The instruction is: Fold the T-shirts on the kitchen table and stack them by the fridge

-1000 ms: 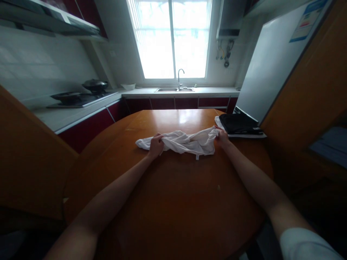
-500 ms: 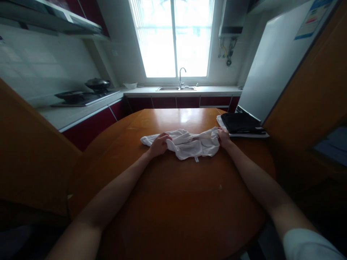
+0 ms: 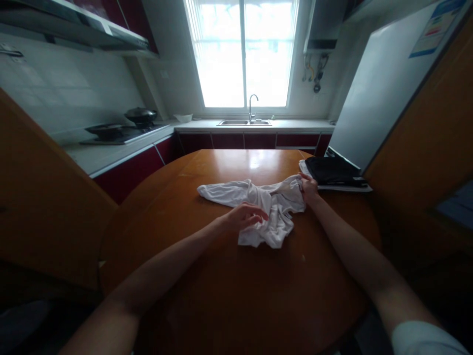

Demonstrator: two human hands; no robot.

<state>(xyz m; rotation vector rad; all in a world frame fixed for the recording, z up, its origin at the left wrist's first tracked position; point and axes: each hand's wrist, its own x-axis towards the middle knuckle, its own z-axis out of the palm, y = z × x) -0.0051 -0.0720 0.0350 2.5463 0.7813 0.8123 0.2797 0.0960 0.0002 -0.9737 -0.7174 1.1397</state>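
Observation:
A crumpled white shirt [image 3: 275, 212] lies on the wooden table, one sleeve-like part stretched out to the left and a bunched part hanging toward me. My right hand [image 3: 309, 188] is closed on the shirt's right end, gripping a fold of cloth. Over the shirt's near middle is my left hand [image 3: 247, 215], its fingers loosely bent and apart, with no cloth seen between them. Whether its fingertips touch the fabric I cannot tell.
Beyond my right hand, a folded black garment [image 3: 332, 170] rests on white items at the table's right edge. The round wooden table [image 3: 207, 305] fills the foreground. Farther back are a sink [image 3: 233, 123], a stove with pans [image 3: 140, 117] and a refrigerator [image 3: 380, 88].
My left hand has let go of the shirt's left part and moved right and toward me. The shirt's middle is now bunched and spread nearer to me. My right hand keeps its grip.

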